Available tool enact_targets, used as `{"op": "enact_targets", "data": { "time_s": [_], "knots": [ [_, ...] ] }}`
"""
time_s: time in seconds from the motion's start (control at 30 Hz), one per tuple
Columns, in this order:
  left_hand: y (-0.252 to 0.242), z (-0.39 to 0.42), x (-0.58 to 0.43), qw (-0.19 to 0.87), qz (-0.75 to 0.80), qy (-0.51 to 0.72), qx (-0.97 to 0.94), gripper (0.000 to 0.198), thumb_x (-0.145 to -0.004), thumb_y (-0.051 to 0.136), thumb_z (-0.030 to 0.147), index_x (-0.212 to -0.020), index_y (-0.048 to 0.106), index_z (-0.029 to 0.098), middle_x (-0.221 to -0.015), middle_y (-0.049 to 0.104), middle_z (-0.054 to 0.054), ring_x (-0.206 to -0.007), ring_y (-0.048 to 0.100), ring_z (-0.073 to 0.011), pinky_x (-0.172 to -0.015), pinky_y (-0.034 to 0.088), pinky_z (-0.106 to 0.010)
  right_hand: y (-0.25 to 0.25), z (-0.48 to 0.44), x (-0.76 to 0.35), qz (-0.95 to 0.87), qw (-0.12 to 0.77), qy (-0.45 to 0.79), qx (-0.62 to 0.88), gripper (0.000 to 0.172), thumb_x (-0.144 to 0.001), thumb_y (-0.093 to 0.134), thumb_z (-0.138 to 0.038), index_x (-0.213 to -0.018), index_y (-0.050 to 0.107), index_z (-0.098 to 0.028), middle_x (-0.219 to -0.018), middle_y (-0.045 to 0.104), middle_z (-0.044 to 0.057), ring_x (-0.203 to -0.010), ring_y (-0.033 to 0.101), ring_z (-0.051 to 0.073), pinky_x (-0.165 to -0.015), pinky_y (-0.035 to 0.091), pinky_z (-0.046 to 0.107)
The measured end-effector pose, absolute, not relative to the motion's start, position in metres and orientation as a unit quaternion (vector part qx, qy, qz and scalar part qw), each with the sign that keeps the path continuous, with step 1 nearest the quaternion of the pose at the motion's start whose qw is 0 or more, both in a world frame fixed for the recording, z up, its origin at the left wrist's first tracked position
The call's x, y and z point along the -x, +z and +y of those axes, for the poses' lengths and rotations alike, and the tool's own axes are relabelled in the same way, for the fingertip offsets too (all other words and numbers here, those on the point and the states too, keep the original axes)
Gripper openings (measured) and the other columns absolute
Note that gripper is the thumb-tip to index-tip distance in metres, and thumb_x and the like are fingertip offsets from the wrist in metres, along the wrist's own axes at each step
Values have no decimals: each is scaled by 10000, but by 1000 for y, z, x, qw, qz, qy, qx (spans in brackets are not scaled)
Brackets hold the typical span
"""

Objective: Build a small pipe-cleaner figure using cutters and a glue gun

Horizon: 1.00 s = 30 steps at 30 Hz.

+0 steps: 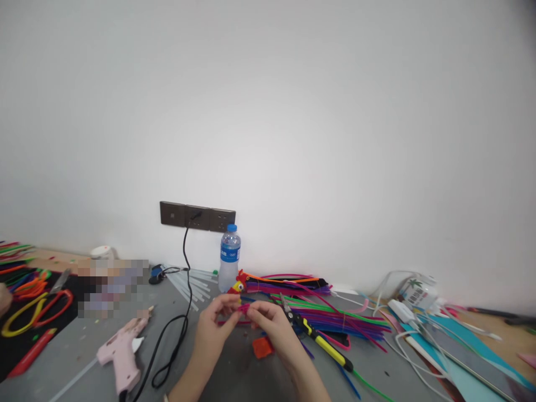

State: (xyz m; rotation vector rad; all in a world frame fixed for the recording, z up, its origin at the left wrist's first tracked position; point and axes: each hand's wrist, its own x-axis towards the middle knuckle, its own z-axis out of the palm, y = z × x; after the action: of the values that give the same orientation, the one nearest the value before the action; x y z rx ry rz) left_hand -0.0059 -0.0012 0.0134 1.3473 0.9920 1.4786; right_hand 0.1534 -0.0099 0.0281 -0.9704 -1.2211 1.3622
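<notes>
My left hand (218,325) and my right hand (270,322) meet low in the middle of the view, fingertips pinched. Between them is a short magenta pipe cleaner (243,307), mostly covered by the fingers. Just beyond my left fingertips is a small red and yellow chicken figure (239,285) with a round eye. Whether a finger touches it I cannot tell. An orange-red square piece (263,347) lies on the grey table below my right hand. Pliers with yellow and black handles (324,345) rest to the right of my right hand.
Bundled pipe cleaners (339,318) lie to the right. A water bottle (230,259) stands near the wall. Left are a pink glue gun (122,352) with its black cord (184,321), glue sticks (188,286) and scissors (39,312). Another person's hand (4,300) shows at the left edge.
</notes>
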Motion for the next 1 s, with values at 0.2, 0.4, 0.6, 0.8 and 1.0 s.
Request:
{"op": "enact_targets", "data": {
  "time_s": [0.2,0.4,0.6,0.8,1.0],
  "knots": [
    [15,1,-1,546,342,601,-473,363,-597,834,339,-833,602,190,-573,627,43,-551,531,-124,-582,402,-220,28,-9,-153,-500,541,541,405,347,-645,782,-515,-718,732,-180,-567,585,-22,-503,464,101,-508,396,226],
    [9,3,-3,592,332,576,-457,431,-548,861,351,-846,601,181,-527,575,70,-523,516,-110,-565,384,-215,32,-11,-156,-528,535,514,413,332,-653,790,-487,-796,745,-192,-701,675,17,-582,538,133,-564,441,248],
    [1,4,-2,598,337,562,-461,392,-592,842,377,-851,635,170,-658,668,3,-581,563,-130,-565,391,-220,29,-9,-156,-523,520,546,396,324,-653,789,-484,-750,700,-187,-662,632,-9,-580,523,125,-559,426,235],
    [10,-2,-1,617,344,556,-439,357,-590,847,374,-814,668,161,-720,702,-17,-684,606,-149,-633,427,-221,22,-7,-156,-500,513,581,386,339,-668,778,-486,-684,636,-179,-556,520,-52,-515,451,96,-524,391,214],
    [15,-3,0,628,321,554,-442,353,-611,842,348,-857,656,175,-631,646,34,-599,564,-108,-587,403,-198,20,-7,-157,-492,519,592,371,308,-674,788,-448,-721,658,-173,-605,549,-39,-540,447,91,-540,371,205]
  ]
}}
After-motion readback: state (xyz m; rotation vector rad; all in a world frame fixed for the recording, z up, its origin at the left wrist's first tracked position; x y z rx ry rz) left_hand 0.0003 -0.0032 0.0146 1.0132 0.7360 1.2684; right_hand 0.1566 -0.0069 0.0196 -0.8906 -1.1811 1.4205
